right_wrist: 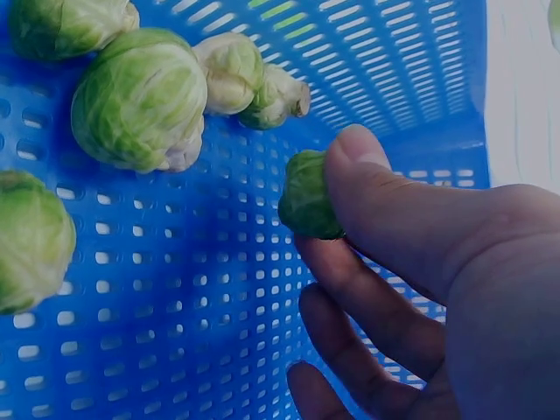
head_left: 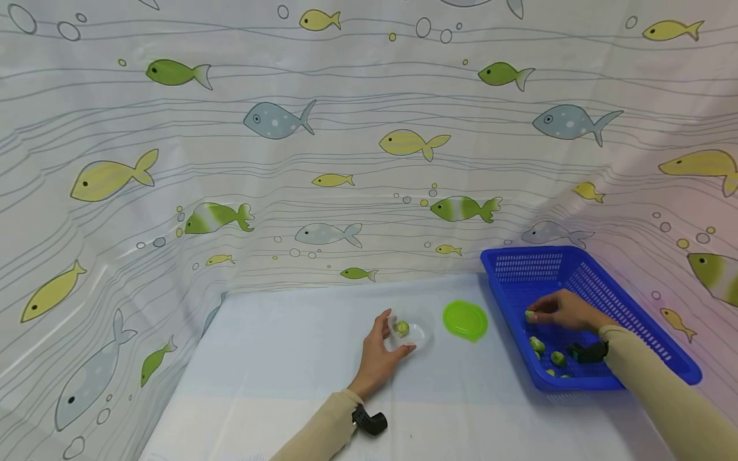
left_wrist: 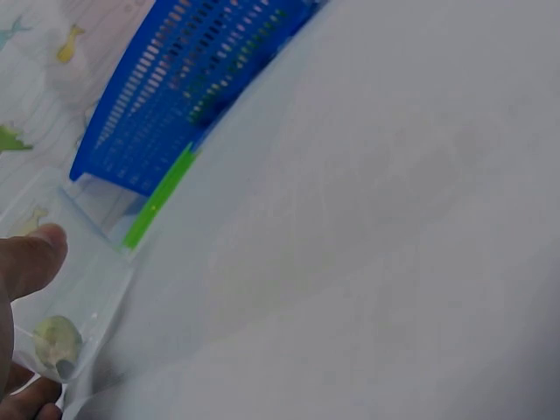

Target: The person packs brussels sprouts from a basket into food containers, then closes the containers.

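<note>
My left hand holds a small clear plastic container on the table, thumb on the near side and fingers around the far side. Inside it lies one Brussels sprout, which the left wrist view also shows through the wall. Over at the right, my right hand is inside a blue perforated basket. Between thumb and index finger it pinches a green Brussels sprout, while the other fingers curl loosely below. Several more Brussels sprouts lie in the basket near its left wall.
A bright green lid lies flat between the container and the basket. White cloth covers the table. Behind and to the sides hangs a fish-patterned curtain. Each wrist carries a black camera.
</note>
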`<state>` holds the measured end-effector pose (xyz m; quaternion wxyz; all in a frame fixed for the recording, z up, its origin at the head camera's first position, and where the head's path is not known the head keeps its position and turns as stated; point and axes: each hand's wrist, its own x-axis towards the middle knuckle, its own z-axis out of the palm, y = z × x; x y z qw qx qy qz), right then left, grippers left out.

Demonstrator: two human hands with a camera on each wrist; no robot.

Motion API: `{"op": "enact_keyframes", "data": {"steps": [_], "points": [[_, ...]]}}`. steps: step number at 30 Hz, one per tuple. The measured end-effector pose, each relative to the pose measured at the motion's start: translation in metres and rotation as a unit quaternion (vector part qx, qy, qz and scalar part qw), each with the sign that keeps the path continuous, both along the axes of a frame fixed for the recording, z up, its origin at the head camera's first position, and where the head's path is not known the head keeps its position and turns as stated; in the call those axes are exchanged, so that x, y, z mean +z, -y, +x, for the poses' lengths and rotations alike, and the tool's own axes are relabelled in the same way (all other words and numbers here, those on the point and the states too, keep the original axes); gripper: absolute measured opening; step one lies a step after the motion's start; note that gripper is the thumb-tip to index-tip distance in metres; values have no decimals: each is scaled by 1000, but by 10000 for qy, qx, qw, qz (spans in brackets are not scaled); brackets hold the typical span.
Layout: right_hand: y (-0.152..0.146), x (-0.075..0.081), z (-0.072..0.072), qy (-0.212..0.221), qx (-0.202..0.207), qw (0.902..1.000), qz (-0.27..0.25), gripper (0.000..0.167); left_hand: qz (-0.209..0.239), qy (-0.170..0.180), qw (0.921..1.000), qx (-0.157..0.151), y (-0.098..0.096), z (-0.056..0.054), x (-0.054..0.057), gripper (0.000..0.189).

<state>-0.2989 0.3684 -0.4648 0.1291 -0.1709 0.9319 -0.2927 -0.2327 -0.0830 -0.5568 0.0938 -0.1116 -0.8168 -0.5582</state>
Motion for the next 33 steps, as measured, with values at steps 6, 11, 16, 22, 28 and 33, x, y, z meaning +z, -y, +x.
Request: {"op": "enact_keyframes", "data": {"steps": [6, 11, 16, 22, 28, 33], "points": [[-1, 1, 2, -100, -51, 9999, -16, 39, 15, -18, 10000, 13, -1, 1, 1, 92], [0, 1, 4, -264, -78, 9996, -41, 40, 15, -12, 10000, -1, -1, 2, 2, 92], [-1, 2, 6, -404, -212, 9989, 96, 42, -12, -37, 10000, -8, -1, 1, 1, 92], [-3, 8, 7, -342, -412, 9983, 209, 45, -66, -13, 10000, 8, 0, 1, 0, 92], [-6, 14, 4, -455, -496, 9975, 207, 45, -71, -15, 10000, 19, 0, 0, 1, 91], [-5, 22, 4, -580, -506, 9969, 175, 43, -103, -72, 9999, 20, 0, 0, 1, 91]]}}
